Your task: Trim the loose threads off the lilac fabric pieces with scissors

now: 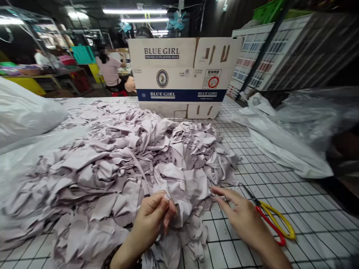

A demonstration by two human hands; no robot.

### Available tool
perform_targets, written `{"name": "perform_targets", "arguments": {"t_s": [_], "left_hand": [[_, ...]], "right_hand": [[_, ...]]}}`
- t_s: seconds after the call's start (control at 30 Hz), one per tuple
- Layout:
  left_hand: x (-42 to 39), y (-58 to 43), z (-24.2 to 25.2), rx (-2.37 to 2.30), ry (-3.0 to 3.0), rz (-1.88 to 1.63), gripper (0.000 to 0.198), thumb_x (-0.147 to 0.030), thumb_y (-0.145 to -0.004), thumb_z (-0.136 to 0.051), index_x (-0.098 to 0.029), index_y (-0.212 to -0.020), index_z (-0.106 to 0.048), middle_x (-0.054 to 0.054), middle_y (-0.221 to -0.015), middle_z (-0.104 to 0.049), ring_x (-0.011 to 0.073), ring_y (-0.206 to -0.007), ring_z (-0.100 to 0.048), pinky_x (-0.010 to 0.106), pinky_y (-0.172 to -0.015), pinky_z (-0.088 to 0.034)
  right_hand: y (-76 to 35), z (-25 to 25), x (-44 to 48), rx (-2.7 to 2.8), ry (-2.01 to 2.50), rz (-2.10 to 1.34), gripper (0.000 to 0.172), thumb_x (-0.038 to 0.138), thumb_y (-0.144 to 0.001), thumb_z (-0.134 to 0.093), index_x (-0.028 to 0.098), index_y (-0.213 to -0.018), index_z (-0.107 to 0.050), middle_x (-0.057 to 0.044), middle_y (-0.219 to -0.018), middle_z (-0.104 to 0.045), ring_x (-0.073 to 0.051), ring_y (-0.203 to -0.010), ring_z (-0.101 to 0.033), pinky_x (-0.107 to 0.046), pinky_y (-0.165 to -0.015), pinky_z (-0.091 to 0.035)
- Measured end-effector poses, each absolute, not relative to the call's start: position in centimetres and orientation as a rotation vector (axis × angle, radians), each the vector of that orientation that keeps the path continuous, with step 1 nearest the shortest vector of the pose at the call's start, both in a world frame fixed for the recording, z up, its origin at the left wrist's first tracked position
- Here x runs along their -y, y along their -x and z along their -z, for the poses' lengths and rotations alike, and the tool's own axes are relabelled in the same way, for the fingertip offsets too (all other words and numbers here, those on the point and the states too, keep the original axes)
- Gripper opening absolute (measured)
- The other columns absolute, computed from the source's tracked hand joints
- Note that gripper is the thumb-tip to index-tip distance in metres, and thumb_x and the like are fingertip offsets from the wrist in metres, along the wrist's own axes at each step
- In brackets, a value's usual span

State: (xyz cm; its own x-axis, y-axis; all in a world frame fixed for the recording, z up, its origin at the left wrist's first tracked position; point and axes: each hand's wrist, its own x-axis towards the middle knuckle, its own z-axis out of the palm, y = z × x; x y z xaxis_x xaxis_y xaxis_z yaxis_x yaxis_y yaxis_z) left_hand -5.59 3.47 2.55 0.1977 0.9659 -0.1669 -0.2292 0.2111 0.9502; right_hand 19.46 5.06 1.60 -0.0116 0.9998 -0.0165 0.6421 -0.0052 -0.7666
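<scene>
A big heap of pale lilac fabric pieces [117, 164] covers the white gridded table [283, 194]. My left hand [153, 218] is closed, pinching one fabric piece [182, 186] at the heap's near edge. My right hand [238, 215] lies just right of that piece, fingers stretched out toward it and holding nothing. Scissors with red and yellow handles [273, 220] lie on the table right beside my right hand.
A "Blue Girl" cardboard box [182, 74] stands at the table's far side. Clear plastic bags lie at the left [25, 112] and right [294, 130]. A seated person [109, 71] works at a bench in the far left background.
</scene>
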Motion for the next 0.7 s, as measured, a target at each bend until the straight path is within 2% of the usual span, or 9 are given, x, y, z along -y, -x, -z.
{"name": "perform_targets", "arguments": {"t_s": [0.07,0.2,0.33,0.47,0.6,0.7], "left_hand": [[-3.5,5.3,-2.5,-1.026,-1.015,-1.045,0.054,-0.064,-0.074,-0.067,-0.013,-0.060,-0.060,-0.004,-0.048,-0.043,0.0052,-0.039,-0.035,0.016,-0.037,-0.027],[-3.6,4.7,-2.0,-1.035,-1.092,-1.002,0.054,-0.065,-0.072,-0.068,-0.012,-0.059,-0.064,0.000,-0.057,-0.047,0.0066,-0.046,-0.038,0.017,-0.041,-0.025],[-3.6,4.3,-1.8,-1.019,-1.324,-0.993,0.049,-0.059,-0.083,-0.061,-0.014,-0.065,-0.071,0.002,-0.057,-0.053,0.0106,-0.053,-0.048,0.019,-0.049,-0.034],[-3.4,4.2,-1.7,-1.015,-1.365,-0.950,0.046,-0.057,-0.085,-0.059,-0.015,-0.073,-0.074,0.001,-0.057,-0.052,0.0104,-0.051,-0.045,0.020,-0.048,-0.032],[-3.2,4.0,-1.4,-0.972,-1.206,-0.902,0.047,-0.059,-0.084,-0.060,-0.014,-0.078,-0.074,-0.001,-0.058,-0.049,0.0071,-0.047,-0.035,0.019,-0.044,-0.025],[-3.1,3.9,-1.2,-0.936,-1.112,-0.881,0.047,-0.059,-0.083,-0.060,-0.013,-0.084,-0.073,-0.001,-0.061,-0.049,0.0056,-0.047,-0.032,0.019,-0.044,-0.023]], "right_hand": [[-24.8,-0.5,-4.0,1.526,2.164,-0.601,0.027,0.037,-0.080,-0.056,0.026,-0.100,-0.069,-0.007,-0.105,-0.073,-0.028,-0.096,-0.067,-0.041,-0.085,-0.052],[-31.3,1.3,-2.1,1.330,2.439,-0.549,0.015,0.035,-0.066,-0.066,0.022,-0.072,-0.061,-0.011,-0.084,-0.072,-0.031,-0.081,-0.068,-0.042,-0.070,-0.053],[-32.5,2.6,-2.0,1.269,2.459,-0.583,0.020,0.034,-0.060,-0.069,0.024,-0.071,-0.056,-0.004,-0.073,-0.068,-0.025,-0.070,-0.066,-0.034,-0.060,-0.050],[-33.0,3.0,-2.4,1.267,2.390,-0.689,0.022,0.035,-0.054,-0.071,0.024,-0.065,-0.054,0.001,-0.058,-0.062,-0.020,-0.057,-0.061,-0.030,-0.053,-0.045],[-33.8,2.5,-1.8,1.247,2.289,-0.824,0.023,0.038,-0.050,-0.071,0.023,-0.059,-0.055,0.000,-0.053,-0.060,-0.019,-0.053,-0.059,-0.031,-0.051,-0.046],[-33.4,1.6,-0.9,1.223,2.191,-0.946,0.029,0.046,-0.053,-0.069,0.022,-0.067,-0.059,-0.006,-0.063,-0.067,-0.024,-0.061,-0.065,-0.033,-0.056,-0.053]]}}
